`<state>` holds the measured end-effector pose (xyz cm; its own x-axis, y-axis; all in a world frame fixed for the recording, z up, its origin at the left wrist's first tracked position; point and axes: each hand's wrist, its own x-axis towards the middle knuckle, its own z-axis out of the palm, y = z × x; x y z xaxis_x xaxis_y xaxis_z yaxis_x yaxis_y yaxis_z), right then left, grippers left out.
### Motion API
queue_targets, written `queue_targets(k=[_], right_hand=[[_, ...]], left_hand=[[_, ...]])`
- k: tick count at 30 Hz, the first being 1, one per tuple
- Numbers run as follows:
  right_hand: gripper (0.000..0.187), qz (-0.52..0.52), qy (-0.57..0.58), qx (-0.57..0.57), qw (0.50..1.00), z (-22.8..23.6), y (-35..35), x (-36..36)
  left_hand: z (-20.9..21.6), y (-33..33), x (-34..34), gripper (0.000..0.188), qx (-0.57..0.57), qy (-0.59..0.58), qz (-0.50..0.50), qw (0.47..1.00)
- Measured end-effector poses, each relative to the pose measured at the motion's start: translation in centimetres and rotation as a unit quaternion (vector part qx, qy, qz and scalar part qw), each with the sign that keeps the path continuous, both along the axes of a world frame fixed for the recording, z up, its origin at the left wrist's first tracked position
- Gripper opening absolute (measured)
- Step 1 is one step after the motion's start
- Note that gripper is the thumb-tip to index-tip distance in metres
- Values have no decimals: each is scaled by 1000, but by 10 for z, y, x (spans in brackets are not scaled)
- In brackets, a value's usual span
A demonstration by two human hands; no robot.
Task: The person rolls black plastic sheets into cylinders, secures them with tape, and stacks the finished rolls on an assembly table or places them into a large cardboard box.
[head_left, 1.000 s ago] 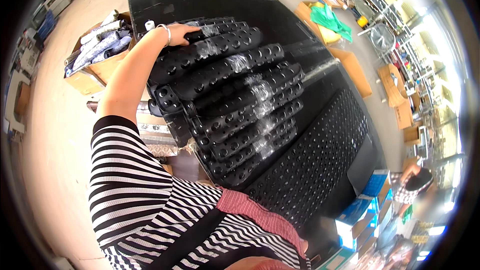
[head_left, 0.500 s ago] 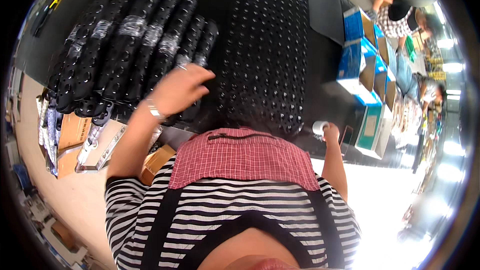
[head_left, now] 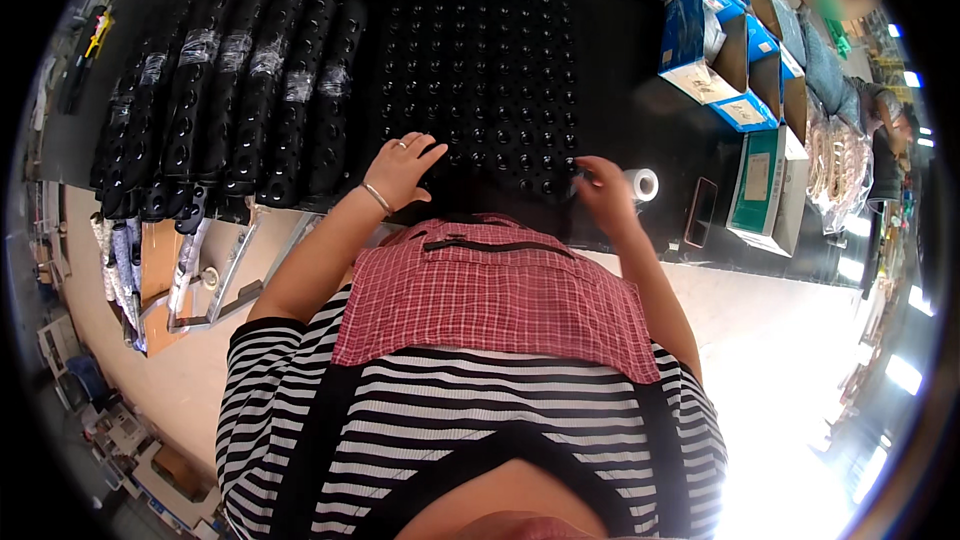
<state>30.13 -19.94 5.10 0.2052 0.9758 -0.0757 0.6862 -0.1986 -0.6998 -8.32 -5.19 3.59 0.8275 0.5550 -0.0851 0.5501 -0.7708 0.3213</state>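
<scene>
A long black mat [head_left: 480, 70] covered in shiny round bumps lies flat on the dark table, its near end in front of my body. My left hand [head_left: 398, 172] is at the mat's near left edge, its fingers and thumb apart with nothing between them. At the near right corner my right hand [head_left: 608, 196] has its fingers curled in on the mat's edge; the fingertips are partly hidden. Just right of that hand a white roll [head_left: 643, 184] of tape or film rests on the table.
Several rolled black mats [head_left: 232, 70] with clear film bands are stacked at the left. To the right lie a phone [head_left: 701, 210], blue cartons [head_left: 690, 40] and a green-and-white box [head_left: 765, 185]. The table's near edge [head_left: 680, 258] runs before me.
My right hand has let go of the white roll and moved left to the mat's corner. My left hand has come away from the rolled mats to the flat mat's near left edge.
</scene>
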Motion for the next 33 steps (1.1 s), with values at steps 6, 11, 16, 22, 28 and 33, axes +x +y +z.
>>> queue_targets(k=[6,11,16,22,28,33], right_hand=[[71,188,-170,-11,967,-8,3,-46],[42,235,-150,25,960,-12,13,-31],[18,162,-33,26,986,-22,28,-19],[19,60,-24,38,997,5,55,-39],[19,-1,-4,91,996,17,80,-44],[20,-47,7,115,992,25,103,-37]], left_hand=[[16,-12,9,96,16,44,5,999],[5,1,-10,72,-92,27,18,995],[19,-8,-2,52,18,10,-27,999],[24,-11,-5,60,-95,-10,53,994],[34,-13,-12,53,-82,-15,61,995],[34,7,-20,43,-20,-125,144,981]])
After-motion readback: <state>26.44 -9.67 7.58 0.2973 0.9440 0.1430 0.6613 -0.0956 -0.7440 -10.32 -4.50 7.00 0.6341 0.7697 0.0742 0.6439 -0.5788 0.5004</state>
